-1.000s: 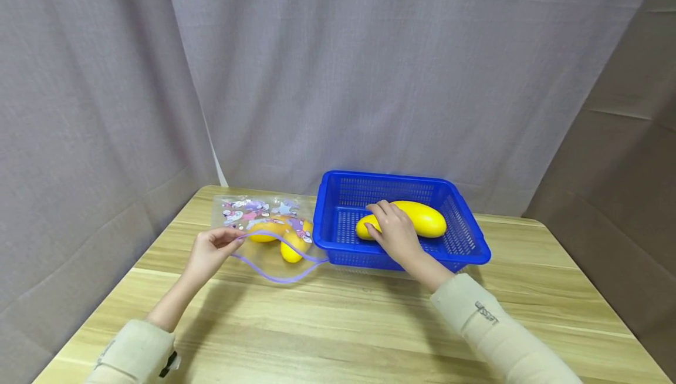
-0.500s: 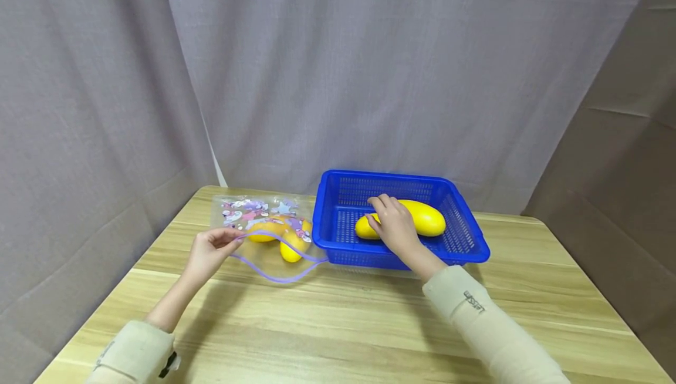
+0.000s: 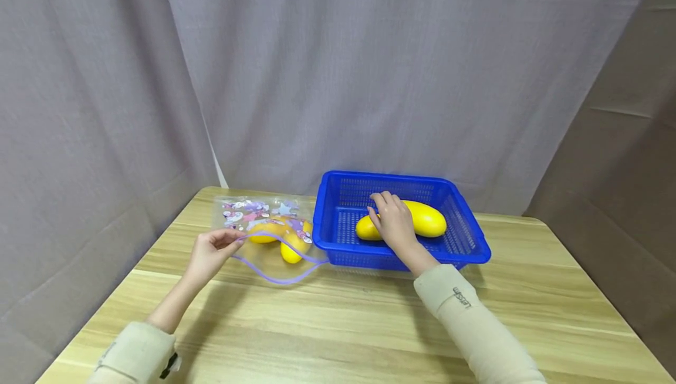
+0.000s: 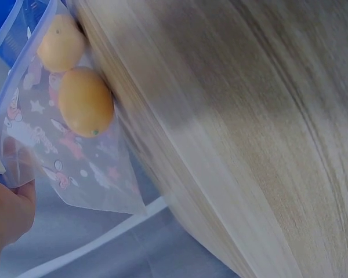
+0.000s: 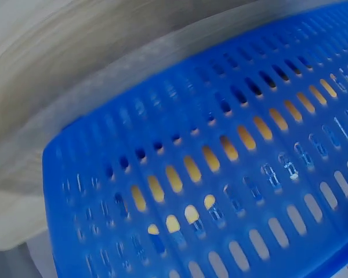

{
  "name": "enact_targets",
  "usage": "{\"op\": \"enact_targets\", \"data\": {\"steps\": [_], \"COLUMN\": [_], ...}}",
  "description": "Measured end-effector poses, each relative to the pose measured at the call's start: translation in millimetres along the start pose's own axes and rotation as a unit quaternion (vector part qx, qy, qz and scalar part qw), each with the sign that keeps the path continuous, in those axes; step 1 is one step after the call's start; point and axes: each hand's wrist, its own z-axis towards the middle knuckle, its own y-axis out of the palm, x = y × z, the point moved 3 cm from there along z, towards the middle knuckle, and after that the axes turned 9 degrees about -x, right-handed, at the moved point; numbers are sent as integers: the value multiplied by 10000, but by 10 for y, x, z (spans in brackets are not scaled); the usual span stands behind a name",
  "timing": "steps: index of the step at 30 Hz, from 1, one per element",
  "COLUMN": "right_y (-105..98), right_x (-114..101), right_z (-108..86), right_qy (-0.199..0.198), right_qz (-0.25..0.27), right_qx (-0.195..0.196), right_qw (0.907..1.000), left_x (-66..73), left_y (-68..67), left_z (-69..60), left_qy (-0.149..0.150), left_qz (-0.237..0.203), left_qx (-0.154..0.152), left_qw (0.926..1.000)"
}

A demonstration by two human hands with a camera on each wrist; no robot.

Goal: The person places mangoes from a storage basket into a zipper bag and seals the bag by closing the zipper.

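- Yellow fruit (image 3: 430, 219) lies partly under right hand (image 3: 395, 221); grip I cannot tell.
- Left hand (image 3: 212, 249) pinches open bag (image 3: 260, 215).
- Grasping seems the step; lifting would need firmness.

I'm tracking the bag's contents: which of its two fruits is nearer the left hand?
In the left wrist view, the lower, green-tipped fruit; the upper fruit lies farther from the left hand, on the basket side.
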Motion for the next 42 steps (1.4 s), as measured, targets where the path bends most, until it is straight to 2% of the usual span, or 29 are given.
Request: {"op": "enact_targets", "data": {"steps": [4, 9, 13, 19, 21, 23, 26, 28, 32, 36, 42], "right_y": [26, 66, 115, 166, 189, 218, 262, 290, 353, 375, 399], "right_x": [12, 31, 42, 45, 54, 77, 133, 158, 167, 187, 207], "right_z": [53, 107, 125, 143, 160, 178, 196, 206, 216, 212, 161], "right_qy": [80, 125, 81, 23, 82, 225, 532, 635, 517, 585, 776], "right_qz": [-45, -175, -459, -929, -988, -917, -692, -490, -64, 375, 744], "right_qx": [28, -42, -74, 203, 131, -170, -913, -1445, -2285, -2740, -3120], "right_qw": [10000, 9998, 9989, 9955, 9950, 9954, 9920, 9863, 9722, 9592, 9440], "left_x": [17, 2, -25, -41, -43, -40, -28, -19, -24, -36, -77], "left_y": [-23, -24, -5, -5, -13, -19, -15, -11, -16, -20, -19], "left_z": [-1, -6, -22, -56, -63, -62, -54, -48, -50, -51, -74], "left_qy": [33, -66, -27, 11, -16, -55, -77, -85, -83, -59, -62], "left_qz": [-38, 66, 71, 76, 115, 118, 137, 108, 28, -62, -132], "left_qx": [10, 2, -57, 19, 32, 52, 59, 39, 26, 80, 89], "left_qw": [10000, 10000, 10000, 10000, 9999, 9999, 9999, 9999, 10000, 9999, 9999]}}
